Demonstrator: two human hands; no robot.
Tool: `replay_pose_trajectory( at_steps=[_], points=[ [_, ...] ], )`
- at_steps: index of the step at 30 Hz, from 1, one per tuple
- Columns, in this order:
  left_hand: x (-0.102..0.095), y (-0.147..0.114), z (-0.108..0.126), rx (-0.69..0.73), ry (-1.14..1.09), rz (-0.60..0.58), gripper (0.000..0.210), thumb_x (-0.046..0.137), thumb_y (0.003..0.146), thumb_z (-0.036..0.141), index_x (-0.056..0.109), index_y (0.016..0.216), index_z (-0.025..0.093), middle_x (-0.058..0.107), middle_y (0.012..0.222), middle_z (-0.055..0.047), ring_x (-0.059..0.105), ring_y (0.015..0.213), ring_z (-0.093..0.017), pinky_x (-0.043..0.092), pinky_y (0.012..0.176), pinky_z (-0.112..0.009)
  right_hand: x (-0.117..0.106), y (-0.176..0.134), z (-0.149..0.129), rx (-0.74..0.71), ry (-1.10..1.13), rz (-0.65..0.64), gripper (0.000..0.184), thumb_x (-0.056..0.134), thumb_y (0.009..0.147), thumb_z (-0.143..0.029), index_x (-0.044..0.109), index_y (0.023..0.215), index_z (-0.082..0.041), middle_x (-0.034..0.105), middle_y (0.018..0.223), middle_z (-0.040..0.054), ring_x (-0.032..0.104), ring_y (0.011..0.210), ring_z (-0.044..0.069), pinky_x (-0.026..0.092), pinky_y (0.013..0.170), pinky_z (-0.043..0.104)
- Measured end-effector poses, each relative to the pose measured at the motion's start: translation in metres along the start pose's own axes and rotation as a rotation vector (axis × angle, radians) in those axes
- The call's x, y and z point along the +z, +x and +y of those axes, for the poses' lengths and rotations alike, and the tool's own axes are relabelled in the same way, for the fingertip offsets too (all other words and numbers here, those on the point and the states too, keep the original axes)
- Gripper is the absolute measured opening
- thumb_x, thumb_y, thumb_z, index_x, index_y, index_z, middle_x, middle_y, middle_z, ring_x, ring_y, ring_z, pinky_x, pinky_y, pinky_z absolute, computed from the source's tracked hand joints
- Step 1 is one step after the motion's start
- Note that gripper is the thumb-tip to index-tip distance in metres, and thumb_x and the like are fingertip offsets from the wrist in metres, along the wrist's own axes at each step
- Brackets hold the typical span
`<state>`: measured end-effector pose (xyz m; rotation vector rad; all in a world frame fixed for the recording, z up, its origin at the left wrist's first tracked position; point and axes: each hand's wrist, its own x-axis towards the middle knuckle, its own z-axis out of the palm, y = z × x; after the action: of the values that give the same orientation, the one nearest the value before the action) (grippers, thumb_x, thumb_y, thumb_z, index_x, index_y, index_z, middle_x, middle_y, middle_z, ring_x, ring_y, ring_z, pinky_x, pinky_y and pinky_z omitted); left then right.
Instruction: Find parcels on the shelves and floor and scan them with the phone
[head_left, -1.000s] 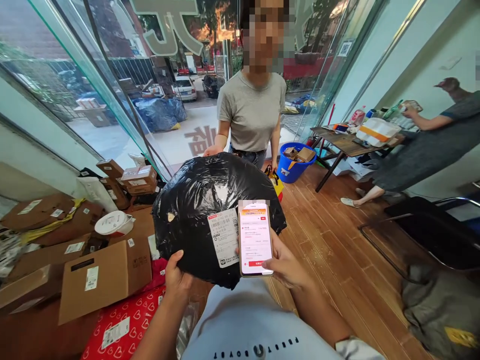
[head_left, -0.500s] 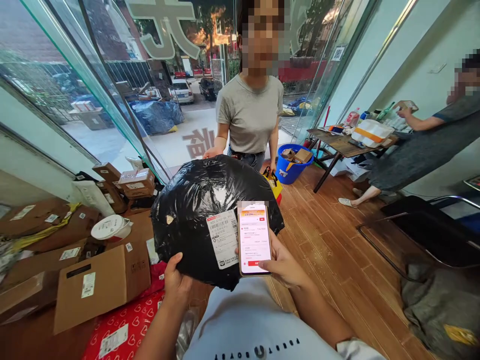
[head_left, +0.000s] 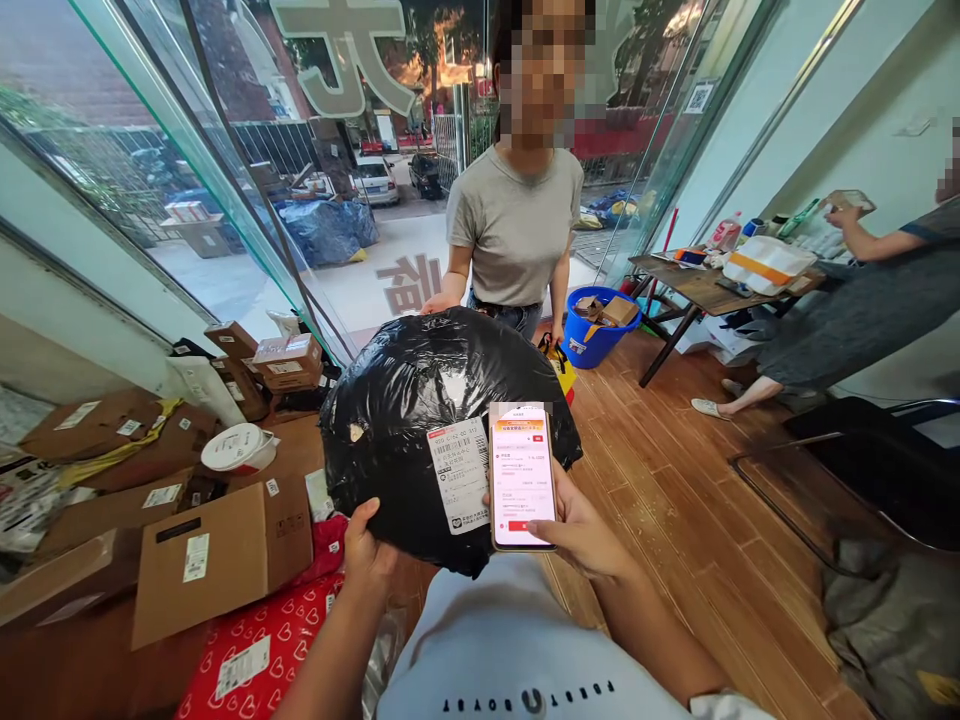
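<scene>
My left hand (head_left: pixel 367 555) grips the near lower edge of a big black plastic parcel (head_left: pixel 420 400) and holds it up in front of me. A white shipping label (head_left: pixel 458 474) with a barcode is stuck on the parcel's near side. Beside the label, my right hand (head_left: pixel 581 535) holds a smartphone (head_left: pixel 522 476) upright with its lit screen facing me. Across the parcel stands a person in a grey T-shirt (head_left: pixel 517 225), one hand (head_left: pixel 436 302) at the parcel's far edge.
Cardboard boxes (head_left: pixel 225 545), brown mailers and a red heart-patterned parcel (head_left: pixel 259 650) are piled at left below a glass wall. A blue bucket (head_left: pixel 592 330) and a cluttered table (head_left: pixel 697 285) stand at back right, with another person (head_left: pixel 862 290) there. A dark chair (head_left: pixel 870 465) stands at right on the wooden floor.
The view has shifted slightly; the parcel and phone sit a little further right in the picture. My grips on both are unchanged.
</scene>
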<state>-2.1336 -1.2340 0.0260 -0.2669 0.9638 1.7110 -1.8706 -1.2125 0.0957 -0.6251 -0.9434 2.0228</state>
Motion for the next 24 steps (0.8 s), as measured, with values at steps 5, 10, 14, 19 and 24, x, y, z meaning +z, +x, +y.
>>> replay_pose_trajectory(
  at_steps=[5, 10, 14, 19, 24],
  points=[
    [0.001, 0.003, 0.0, 0.024, 0.024, -0.015, 0.057, 0.05, 0.073, 0.009, 0.059, 0.128, 0.019, 0.077, 0.09, -0.003, 0.072, 0.084, -0.021, 0.051, 0.098, -0.038, 0.001, 0.003, -0.002, -0.002, -0.015, 0.0, 0.104, 0.078, 0.07, -0.018, 0.011, 0.148, -0.031, 0.06, 0.131, 0.0131, 0.059, 0.117, 0.031, 0.05, 0.094, 0.05],
    [0.004, 0.005, 0.0, 0.026, 0.014, -0.001, 0.056, 0.049, 0.073, 0.007, 0.061, 0.126, 0.02, 0.077, 0.088, -0.001, 0.072, 0.082, -0.02, 0.051, 0.098, -0.038, 0.0, 0.005, -0.002, -0.01, -0.014, 0.008, 0.101, 0.078, 0.07, -0.015, 0.016, 0.147, -0.033, 0.056, 0.135, 0.0117, 0.06, 0.117, 0.03, 0.049, 0.095, 0.05],
    [0.007, 0.007, 0.0, 0.012, 0.004, -0.001, 0.053, 0.047, 0.075, 0.007, 0.062, 0.124, 0.02, 0.077, 0.089, -0.001, 0.072, 0.077, -0.018, 0.052, 0.095, -0.034, -0.001, 0.006, -0.003, -0.003, 0.011, 0.001, 0.101, 0.078, 0.069, -0.016, 0.015, 0.147, -0.033, 0.056, 0.136, 0.0123, 0.059, 0.117, 0.031, 0.048, 0.096, 0.052],
    [0.011, 0.013, -0.003, -0.008, 0.034, -0.005, 0.05, 0.048, 0.076, 0.009, 0.063, 0.122, 0.019, 0.077, 0.09, -0.001, 0.072, 0.078, -0.018, 0.053, 0.095, -0.034, -0.005, 0.008, -0.005, -0.013, -0.006, 0.004, 0.101, 0.08, 0.068, -0.019, 0.016, 0.146, -0.032, 0.059, 0.132, 0.0122, 0.06, 0.116, 0.031, 0.051, 0.09, 0.048],
    [0.018, 0.026, -0.013, -0.024, 0.073, -0.03, 0.047, 0.051, 0.077, 0.011, 0.064, 0.121, 0.02, 0.076, 0.094, -0.002, 0.072, 0.086, -0.019, 0.052, 0.097, -0.035, -0.011, 0.01, -0.006, -0.059, -0.007, 0.014, 0.097, 0.078, 0.069, -0.017, 0.019, 0.145, -0.03, 0.062, 0.128, 0.0109, 0.062, 0.112, 0.028, 0.048, 0.095, 0.048]
  ],
)
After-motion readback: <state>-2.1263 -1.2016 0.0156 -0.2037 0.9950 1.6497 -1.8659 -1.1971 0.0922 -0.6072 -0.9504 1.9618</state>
